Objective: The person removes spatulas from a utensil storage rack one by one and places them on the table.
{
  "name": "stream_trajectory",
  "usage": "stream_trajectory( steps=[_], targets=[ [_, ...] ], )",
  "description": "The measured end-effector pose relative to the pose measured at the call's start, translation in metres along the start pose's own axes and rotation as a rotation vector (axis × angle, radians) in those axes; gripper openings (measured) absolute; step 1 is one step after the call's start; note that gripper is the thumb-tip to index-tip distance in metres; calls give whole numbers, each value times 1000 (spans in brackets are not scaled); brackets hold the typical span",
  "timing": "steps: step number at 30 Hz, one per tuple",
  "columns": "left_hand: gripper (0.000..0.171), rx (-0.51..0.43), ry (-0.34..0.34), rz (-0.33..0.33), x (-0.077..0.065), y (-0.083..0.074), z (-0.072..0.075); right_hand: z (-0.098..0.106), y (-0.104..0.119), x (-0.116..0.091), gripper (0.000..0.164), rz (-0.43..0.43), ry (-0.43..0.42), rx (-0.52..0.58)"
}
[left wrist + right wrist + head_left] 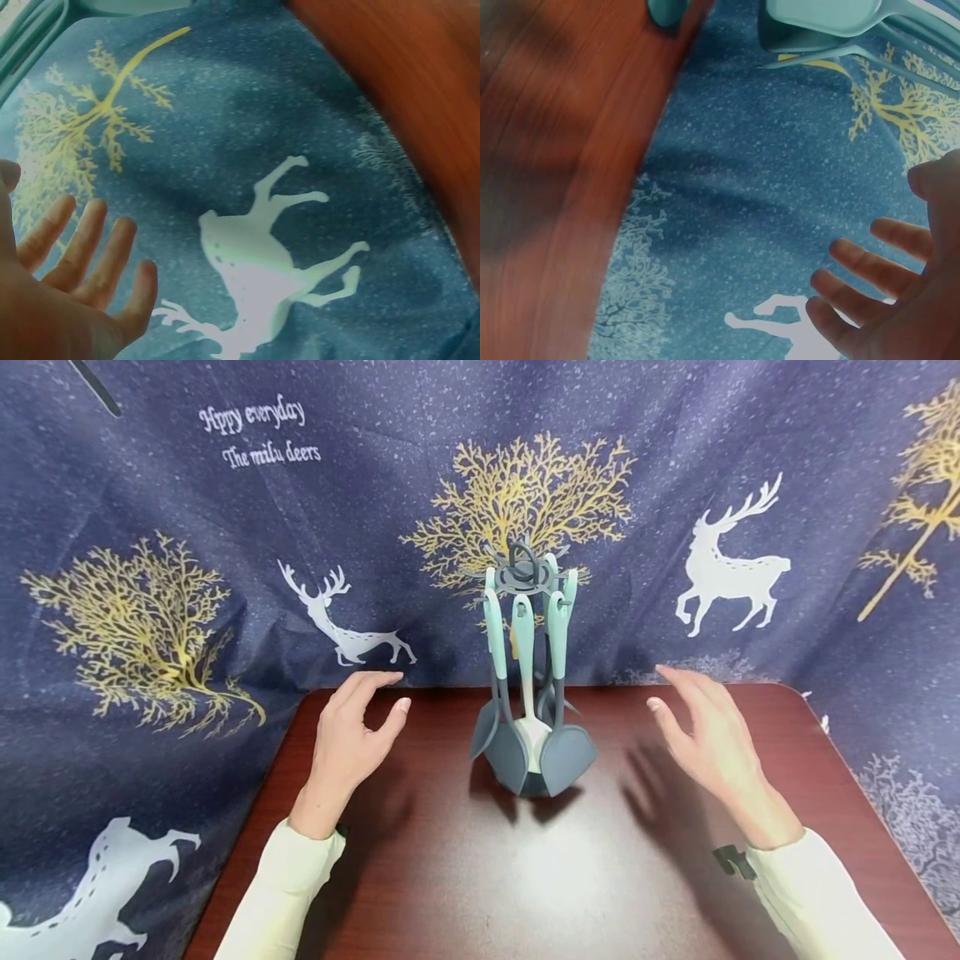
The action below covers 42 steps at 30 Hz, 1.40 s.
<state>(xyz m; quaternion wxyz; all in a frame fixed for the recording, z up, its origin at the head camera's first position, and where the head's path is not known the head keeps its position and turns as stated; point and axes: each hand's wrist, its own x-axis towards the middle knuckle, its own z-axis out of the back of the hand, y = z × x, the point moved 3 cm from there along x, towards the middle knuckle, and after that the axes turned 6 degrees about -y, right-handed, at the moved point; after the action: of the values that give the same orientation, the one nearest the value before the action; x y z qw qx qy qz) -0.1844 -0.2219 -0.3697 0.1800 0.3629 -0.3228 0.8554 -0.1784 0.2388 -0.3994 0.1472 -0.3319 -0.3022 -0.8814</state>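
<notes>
Utensil stand [516,578] upright on the table [420,877], toward the far edge, mid-width; I read its long axis as vertical. Utensils [523,639] hang round it, mint handles up, heads pointing down. From my feed, left hand [347,735] hovers to the stand's left, right hand [711,739] to its right, both apart from it. I see fingers loosely spread, pointing far, thumbs inward; pale sleeves [285,893] run back toward the near side.
</notes>
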Motion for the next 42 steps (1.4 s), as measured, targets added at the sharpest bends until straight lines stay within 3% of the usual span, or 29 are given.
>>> stream_trajectory(
  steps=[21,42],
  targets=[
    [33,-156,-66,-97,32,-34,10,-1,19,12,50,11,-17,54],
    [30,-217,-115,-133,62,-56,16,-10,32,26,53,18,6,96]
  ],
)
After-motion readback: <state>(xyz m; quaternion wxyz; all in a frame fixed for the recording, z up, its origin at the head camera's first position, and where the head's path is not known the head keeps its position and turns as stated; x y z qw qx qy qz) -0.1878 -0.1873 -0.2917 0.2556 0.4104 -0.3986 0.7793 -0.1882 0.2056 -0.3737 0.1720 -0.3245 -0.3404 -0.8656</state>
